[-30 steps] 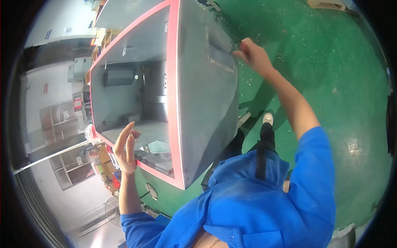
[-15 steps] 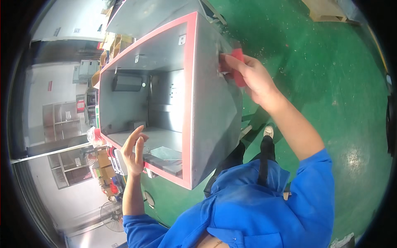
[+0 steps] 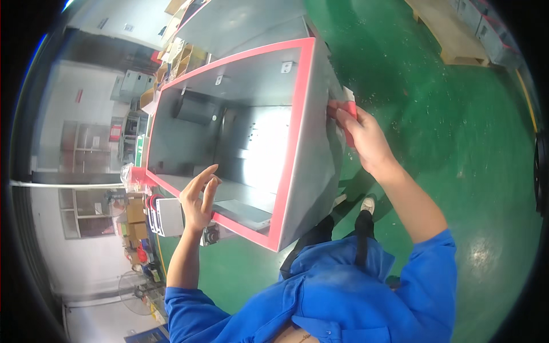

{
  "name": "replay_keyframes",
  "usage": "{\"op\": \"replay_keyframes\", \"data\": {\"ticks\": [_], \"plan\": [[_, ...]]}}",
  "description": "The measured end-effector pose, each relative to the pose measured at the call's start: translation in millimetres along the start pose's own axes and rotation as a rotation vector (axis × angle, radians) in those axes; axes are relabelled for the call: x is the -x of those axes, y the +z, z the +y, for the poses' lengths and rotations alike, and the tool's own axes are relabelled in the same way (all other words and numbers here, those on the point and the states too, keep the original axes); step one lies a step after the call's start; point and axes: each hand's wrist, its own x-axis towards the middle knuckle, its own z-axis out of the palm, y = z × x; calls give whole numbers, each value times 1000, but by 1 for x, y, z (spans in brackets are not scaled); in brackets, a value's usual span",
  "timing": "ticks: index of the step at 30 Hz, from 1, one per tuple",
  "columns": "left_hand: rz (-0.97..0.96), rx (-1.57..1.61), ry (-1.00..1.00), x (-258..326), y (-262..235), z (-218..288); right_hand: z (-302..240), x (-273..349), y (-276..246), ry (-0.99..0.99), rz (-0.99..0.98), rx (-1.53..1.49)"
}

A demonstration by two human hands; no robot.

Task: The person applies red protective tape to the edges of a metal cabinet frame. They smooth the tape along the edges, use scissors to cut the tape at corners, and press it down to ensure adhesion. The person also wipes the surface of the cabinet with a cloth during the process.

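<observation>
A large grey metal cabinet [image 3: 317,131] with a pink-red rim round its open front lies before me, its hollow inside in view. My left hand [image 3: 198,200] is at the rim's near lower edge, fingers apart and partly curled, with nothing seen in it. On the cabinet's right side, my right hand [image 3: 366,137] pinches a flat red piece [image 3: 350,117] with a whitish end sticking up. Its fingertips reach to the side wall, and what they touch there is partly hidden. Small white brackets [image 3: 286,67] sit along the inner wall.
Another grey metal panel [image 3: 251,26] stands behind the cabinet. White box-like units [image 3: 170,217] stand beside the left hand. Cardboard boxes [image 3: 136,210] and a fan [image 3: 136,292] are at left. A wooden pallet [image 3: 452,37] with grey boxes lies far right on the green floor.
The cabinet appears shifted to the right in the view. My right hand, still with the red piece, appears lower along the side wall. My left hand remains by the lower rim.
</observation>
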Motion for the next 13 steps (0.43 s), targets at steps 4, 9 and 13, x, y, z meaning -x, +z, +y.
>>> {"op": "replay_keyframes", "data": {"ticks": [4,9,13], "plan": [[16,-37,-8,1,-2,-1,26,-1,-2,-329,14,270],[46,-116,33,1,-7,-1,62,-9,-4,-387,26,388],[137,-164,32,15,-22,-9,104,-28,-16,-449,-198,254]]}}
